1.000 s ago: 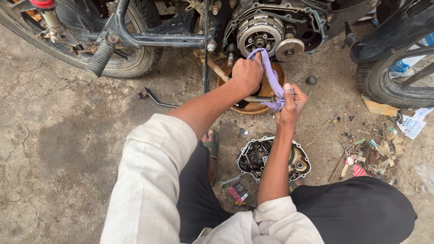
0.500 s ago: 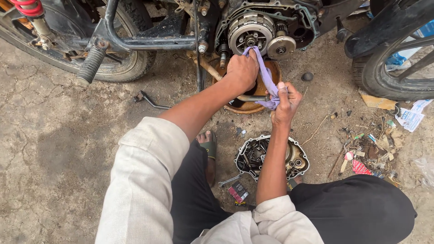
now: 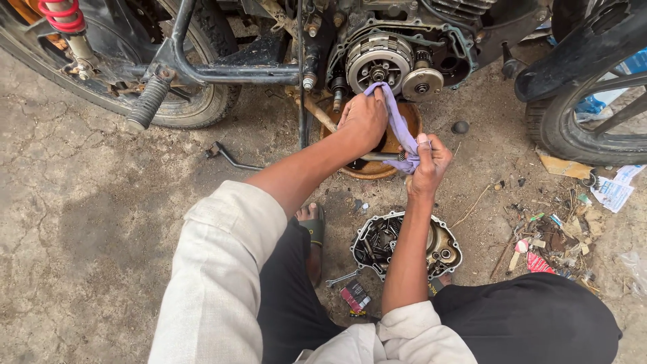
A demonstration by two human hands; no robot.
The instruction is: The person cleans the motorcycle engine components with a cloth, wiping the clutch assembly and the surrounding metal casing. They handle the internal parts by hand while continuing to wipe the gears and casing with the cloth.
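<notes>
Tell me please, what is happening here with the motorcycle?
A person squats beside a motorcycle whose engine side is open, so the round clutch shows. The left hand presses a purple cloth just below the clutch, and the right hand grips the cloth's lower end. A rusty pan sits on the ground under the engine. The removed engine cover lies by the knees, with a small wrench next to it.

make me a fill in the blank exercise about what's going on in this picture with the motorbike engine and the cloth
1. Both hands hold a cloth whose colour is ____.
2. The left hand presses the cloth against the round ____ of the open engine.
3. The removed engine cover lies on the ____.
4. The coil spring at top left is ____.

Missing words: purple; clutch; ground; red
</notes>
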